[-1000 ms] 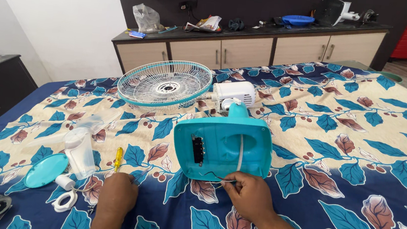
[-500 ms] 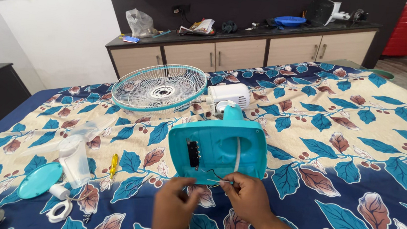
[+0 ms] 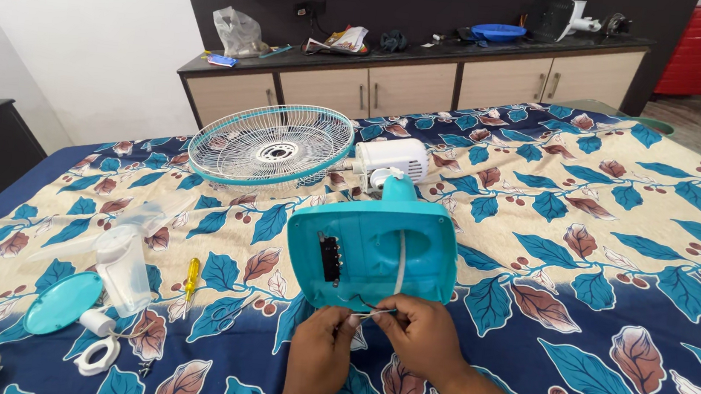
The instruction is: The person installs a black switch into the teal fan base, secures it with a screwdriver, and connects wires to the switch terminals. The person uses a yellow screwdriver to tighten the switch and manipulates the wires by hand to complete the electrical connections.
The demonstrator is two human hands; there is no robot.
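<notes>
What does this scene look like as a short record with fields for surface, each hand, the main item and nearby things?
surface: bed sheet with blue and brown leaf print
main item: teal plastic fan base, open underside up
left hand: pinching thin wires at the base's near edge
right hand: gripping the same wires
behind base: white fan motor, round teal-rimmed wire fan guard
left side: yellow-handled screwdriver, clear fan blade, teal round cap

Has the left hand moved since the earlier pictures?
Yes. The left hand moved to the right, away from the yellow screwdriver, and now meets the right hand at the thin wires below the turquoise fan base.
</notes>
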